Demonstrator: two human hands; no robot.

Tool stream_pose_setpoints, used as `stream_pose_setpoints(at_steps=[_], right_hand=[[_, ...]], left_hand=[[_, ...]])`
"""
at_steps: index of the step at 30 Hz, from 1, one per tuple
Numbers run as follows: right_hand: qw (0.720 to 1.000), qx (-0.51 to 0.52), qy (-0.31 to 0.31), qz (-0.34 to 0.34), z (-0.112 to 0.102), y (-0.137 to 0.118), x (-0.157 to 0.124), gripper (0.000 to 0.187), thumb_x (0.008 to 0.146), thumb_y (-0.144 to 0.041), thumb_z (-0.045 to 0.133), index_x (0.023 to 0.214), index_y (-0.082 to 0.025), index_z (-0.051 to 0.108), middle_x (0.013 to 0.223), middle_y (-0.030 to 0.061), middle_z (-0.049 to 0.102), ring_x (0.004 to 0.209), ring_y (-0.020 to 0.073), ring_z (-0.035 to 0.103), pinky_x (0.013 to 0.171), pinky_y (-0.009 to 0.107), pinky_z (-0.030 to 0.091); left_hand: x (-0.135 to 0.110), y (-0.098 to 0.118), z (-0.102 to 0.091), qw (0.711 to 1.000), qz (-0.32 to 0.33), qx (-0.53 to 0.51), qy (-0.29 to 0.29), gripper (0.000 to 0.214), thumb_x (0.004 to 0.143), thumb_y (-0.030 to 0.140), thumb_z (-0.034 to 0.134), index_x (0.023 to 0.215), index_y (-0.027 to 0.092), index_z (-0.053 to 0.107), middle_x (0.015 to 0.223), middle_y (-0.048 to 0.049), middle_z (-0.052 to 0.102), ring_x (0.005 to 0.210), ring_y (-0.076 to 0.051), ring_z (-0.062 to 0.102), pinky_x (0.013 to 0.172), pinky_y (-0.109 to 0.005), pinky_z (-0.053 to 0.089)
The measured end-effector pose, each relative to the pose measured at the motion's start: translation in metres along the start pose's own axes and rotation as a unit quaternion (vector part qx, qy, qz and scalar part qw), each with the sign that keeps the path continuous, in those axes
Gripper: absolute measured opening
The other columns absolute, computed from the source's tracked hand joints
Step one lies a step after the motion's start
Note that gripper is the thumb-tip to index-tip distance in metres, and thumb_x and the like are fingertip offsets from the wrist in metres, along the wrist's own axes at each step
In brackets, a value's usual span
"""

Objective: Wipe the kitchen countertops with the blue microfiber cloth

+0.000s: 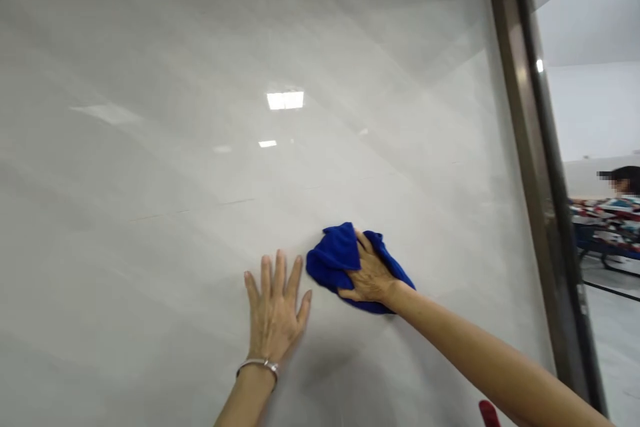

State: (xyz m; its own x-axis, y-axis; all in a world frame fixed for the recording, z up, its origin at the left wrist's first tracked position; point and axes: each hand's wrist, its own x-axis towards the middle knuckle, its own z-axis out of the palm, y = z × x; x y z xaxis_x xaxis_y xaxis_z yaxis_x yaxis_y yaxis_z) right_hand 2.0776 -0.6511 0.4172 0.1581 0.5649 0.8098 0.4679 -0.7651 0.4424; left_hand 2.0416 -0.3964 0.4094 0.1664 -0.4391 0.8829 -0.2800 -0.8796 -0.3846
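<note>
My right hand (369, 275) presses a bunched blue cloth (336, 257) against a glossy white wall (200, 147), fingers closed over the cloth. My left hand (275, 310) lies flat on the wall just left of the cloth, fingers spread and apart, holding nothing. A silver bracelet (259, 365) sits on my left wrist. The cloth's lower part is hidden behind my right hand and wrist.
A dark metal door frame (537, 180) runs down the wall's right edge. Through the opening, another person (623, 197) is at a table far off. Ceiling lights reflect in the wall. A small red object (489, 411) shows under my right forearm.
</note>
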Motion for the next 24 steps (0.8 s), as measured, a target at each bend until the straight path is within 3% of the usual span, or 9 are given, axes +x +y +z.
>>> stream_pose_setpoints(at_steps=[2, 6, 11, 16, 20, 22, 24], right_hand=[[0.999, -0.017, 0.028, 0.001, 0.003, -0.001, -0.005, 0.082, 0.081, -0.044, 0.068, 0.155, -0.018, 0.045, 0.152, 0.0164, 0.050, 0.147, 0.0409, 0.032, 0.124, 0.067, 0.015], [0.996, -0.053, 0.065, 0.014, 0.006, -0.002, -0.017, 0.081, 0.081, -0.047, 0.067, 0.154, -0.017, 0.045, 0.145, 0.0170, 0.055, 0.143, 0.0402, 0.037, 0.123, 0.067, 0.019], [0.993, -0.083, 0.072, 0.045, 0.009, -0.002, -0.031, 0.077, 0.079, -0.047, 0.065, 0.148, -0.016, 0.050, 0.142, 0.0183, 0.056, 0.142, 0.0419, 0.037, 0.121, 0.069, 0.022], [0.989, -0.104, 0.073, 0.071, 0.015, -0.005, -0.042, 0.070, 0.081, -0.048, 0.063, 0.143, -0.016, 0.054, 0.144, 0.0195, 0.053, 0.143, 0.0435, 0.035, 0.120, 0.071, 0.022], [0.986, -0.107, 0.056, 0.113, 0.032, -0.028, -0.057, 0.072, 0.086, -0.051, 0.060, 0.147, -0.014, 0.051, 0.140, 0.0194, 0.059, 0.143, 0.0449, 0.036, 0.120, 0.074, 0.015], [0.994, -0.077, 0.023, 0.072, 0.042, -0.047, -0.065, 0.073, 0.087, -0.057, 0.059, 0.148, -0.017, 0.052, 0.138, 0.0166, 0.062, 0.139, 0.0418, 0.042, 0.121, 0.071, 0.017], [0.999, -0.020, -0.044, -0.020, 0.052, -0.068, -0.069, 0.066, 0.086, -0.062, 0.060, 0.143, -0.028, 0.057, 0.135, 0.0084, 0.066, 0.134, 0.0346, 0.049, 0.122, 0.061, 0.027]], left_hand=[[-0.004, -0.002, 0.002, 1.000, 0.000, 0.003, -0.012, 0.078, 0.099, 0.043, 0.052, 0.163, 0.025, 0.011, 0.169, -0.0156, 0.010, 0.156, -0.042, 0.005, 0.121, -0.078, 0.011], [-0.008, -0.007, 0.010, 0.998, -0.007, -0.049, -0.034, 0.078, 0.098, 0.050, 0.054, 0.163, 0.028, 0.016, 0.170, -0.0122, 0.007, 0.156, -0.041, 0.003, 0.124, -0.075, 0.000], [-0.007, -0.013, 0.026, 0.993, 0.002, -0.104, -0.047, 0.080, 0.095, 0.053, 0.062, 0.161, 0.027, 0.024, 0.170, -0.0129, 0.007, 0.155, -0.042, 0.009, 0.126, -0.071, 0.009], [-0.010, -0.013, 0.033, 0.990, 0.000, -0.134, -0.034, 0.087, 0.095, 0.054, 0.060, 0.163, 0.031, 0.010, 0.171, -0.0081, 0.000, 0.156, -0.042, -0.001, 0.127, -0.070, 0.011], [-0.012, -0.011, 0.030, 0.995, 0.009, -0.095, 0.007, 0.088, 0.096, 0.050, 0.059, 0.163, 0.028, 0.008, 0.170, -0.0096, 0.002, 0.155, -0.043, 0.002, 0.127, -0.068, 0.019], [-0.010, -0.012, 0.030, 0.997, 0.019, -0.061, 0.031, 0.084, 0.097, 0.043, 0.060, 0.163, 0.025, 0.011, 0.170, -0.0131, 0.006, 0.155, -0.043, 0.007, 0.125, -0.066, 0.027], [-0.008, -0.013, 0.031, 0.997, 0.025, -0.046, 0.055, 0.078, 0.099, 0.033, 0.059, 0.163, 0.023, 0.016, 0.168, -0.0160, 0.012, 0.154, -0.043, 0.012, 0.123, -0.065, 0.032]])
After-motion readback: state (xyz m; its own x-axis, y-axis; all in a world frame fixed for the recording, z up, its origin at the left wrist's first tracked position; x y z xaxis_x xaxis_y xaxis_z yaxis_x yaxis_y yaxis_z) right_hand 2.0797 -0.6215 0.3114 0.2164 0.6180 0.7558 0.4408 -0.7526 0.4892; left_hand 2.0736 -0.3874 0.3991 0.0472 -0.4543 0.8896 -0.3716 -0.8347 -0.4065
